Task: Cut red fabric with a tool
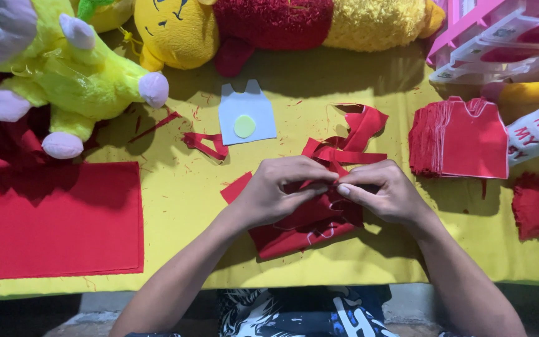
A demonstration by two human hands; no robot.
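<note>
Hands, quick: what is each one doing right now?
Left hand: closed, pinching the red felt.
Right hand: closed, pinching the same red felt.

Yellow table [176,187], red felt sheet [57,218], stacked red vests [463,140], plush toys [76,75], red scraps [319,218]

Both forearms bare — no sleeves, rings or watch; dark garment [301,312] below with white-and-blue graphic print.
</note>
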